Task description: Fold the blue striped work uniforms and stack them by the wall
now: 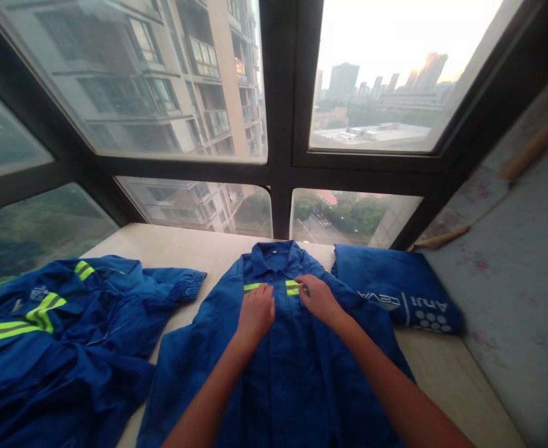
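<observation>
A blue work jacket (286, 361) lies front side up, its collar towards the window and yellow-green reflective strips across the chest. My left hand (256, 308) rests on the chest just below the left strip, fingers stretched forward and lightly bent. My right hand (319, 297) touches the right strip, with fingers bent and thumb apart. Neither hand visibly grips the cloth. The jacket's lower part is partly hidden by my forearms and runs out of view.
Another blue jacket (101, 330) with reflective bands lies loosely spread at the left. A folded blue garment with white lettering (390, 280) sits at the right, beside a patterned wall (512, 311). Dark-framed windows (281, 124) rise behind the pale ledge (461, 386).
</observation>
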Tool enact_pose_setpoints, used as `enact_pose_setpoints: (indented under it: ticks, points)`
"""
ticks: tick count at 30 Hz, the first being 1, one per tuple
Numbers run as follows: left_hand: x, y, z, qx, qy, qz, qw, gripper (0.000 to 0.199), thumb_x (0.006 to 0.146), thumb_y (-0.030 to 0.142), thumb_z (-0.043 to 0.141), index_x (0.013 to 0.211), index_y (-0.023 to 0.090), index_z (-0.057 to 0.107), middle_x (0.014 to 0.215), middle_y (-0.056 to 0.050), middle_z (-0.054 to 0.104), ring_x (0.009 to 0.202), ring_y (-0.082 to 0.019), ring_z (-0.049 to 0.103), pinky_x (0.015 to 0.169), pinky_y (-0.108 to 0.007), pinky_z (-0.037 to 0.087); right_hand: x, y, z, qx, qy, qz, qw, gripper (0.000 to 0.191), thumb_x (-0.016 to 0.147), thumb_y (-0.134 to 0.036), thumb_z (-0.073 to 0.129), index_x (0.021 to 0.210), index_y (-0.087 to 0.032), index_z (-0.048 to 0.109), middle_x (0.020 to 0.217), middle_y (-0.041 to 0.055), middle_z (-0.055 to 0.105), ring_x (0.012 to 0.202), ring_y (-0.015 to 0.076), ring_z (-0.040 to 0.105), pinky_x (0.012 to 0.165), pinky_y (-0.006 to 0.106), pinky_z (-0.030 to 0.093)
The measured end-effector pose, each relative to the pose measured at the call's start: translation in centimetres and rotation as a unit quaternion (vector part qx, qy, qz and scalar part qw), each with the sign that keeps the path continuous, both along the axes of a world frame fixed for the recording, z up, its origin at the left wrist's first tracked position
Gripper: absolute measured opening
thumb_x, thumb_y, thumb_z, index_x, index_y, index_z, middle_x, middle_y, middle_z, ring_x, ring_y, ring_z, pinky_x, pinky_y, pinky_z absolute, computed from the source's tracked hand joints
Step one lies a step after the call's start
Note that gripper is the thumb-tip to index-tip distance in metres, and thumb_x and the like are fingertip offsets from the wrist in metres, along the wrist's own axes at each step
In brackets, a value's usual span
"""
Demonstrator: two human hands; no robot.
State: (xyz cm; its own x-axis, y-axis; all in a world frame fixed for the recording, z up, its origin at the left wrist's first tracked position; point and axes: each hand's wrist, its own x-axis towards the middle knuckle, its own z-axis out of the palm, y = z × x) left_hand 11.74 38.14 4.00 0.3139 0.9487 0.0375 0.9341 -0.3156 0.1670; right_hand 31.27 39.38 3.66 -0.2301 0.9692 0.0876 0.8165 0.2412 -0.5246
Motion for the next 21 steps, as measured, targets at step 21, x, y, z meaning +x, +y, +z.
enact_pose_setpoints:
  ticks: [21]
  points:
    - [-0.4, -29.8, -6.7, 0.158, 0.045, -0.135, 0.977, 0.066, 0.087, 0.034, 0.053, 0.151, 0.035, 0.035, 0.157, -0.005, 0.038, 0.141, -0.030, 0.039, 0.111, -0.049, 0.034, 13.5, -42.6, -9.1, -0.128, 0.090, -0.372, 0.915, 0.063, 0.074, -0.061, 0.058, 0.127, -0.027, 0.058, 0.132, 0.0127, 0.063, 0.125, 0.0336, 0.057, 0.108, 0.047, 0.046]
